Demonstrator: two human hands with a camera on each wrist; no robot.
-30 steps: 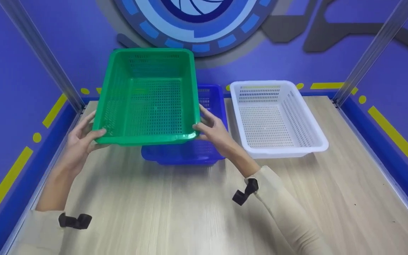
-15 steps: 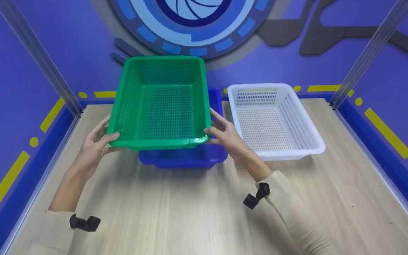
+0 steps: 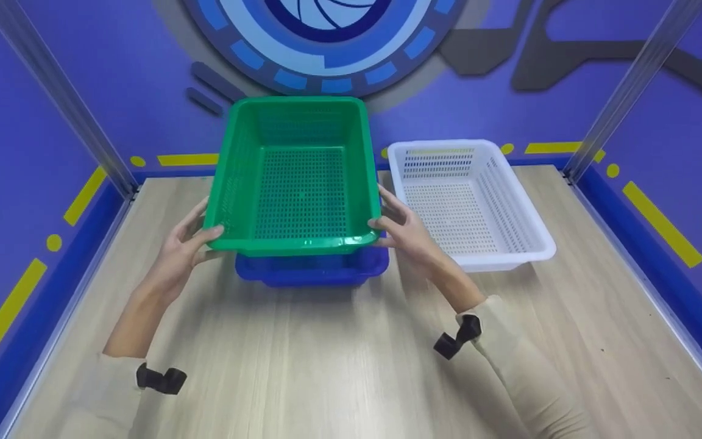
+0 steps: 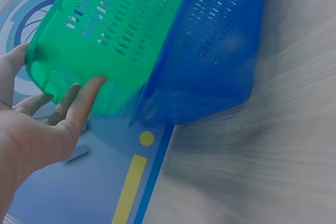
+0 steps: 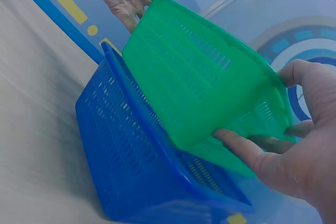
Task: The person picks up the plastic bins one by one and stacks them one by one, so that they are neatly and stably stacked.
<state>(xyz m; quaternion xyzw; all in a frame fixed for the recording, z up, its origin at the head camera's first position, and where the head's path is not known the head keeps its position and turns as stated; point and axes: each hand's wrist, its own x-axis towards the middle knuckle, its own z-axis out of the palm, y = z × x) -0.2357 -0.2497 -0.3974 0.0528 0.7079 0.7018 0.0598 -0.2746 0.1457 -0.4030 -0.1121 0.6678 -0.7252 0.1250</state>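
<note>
Between left grip [image 3: 175,257] and right grip [image 3: 412,235], the green basket [image 3: 298,183].

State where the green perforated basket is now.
In the head view, the green perforated basket is slightly left of centre, held by the left hand and right hand, above the blue basket and left of the white basket.
</note>
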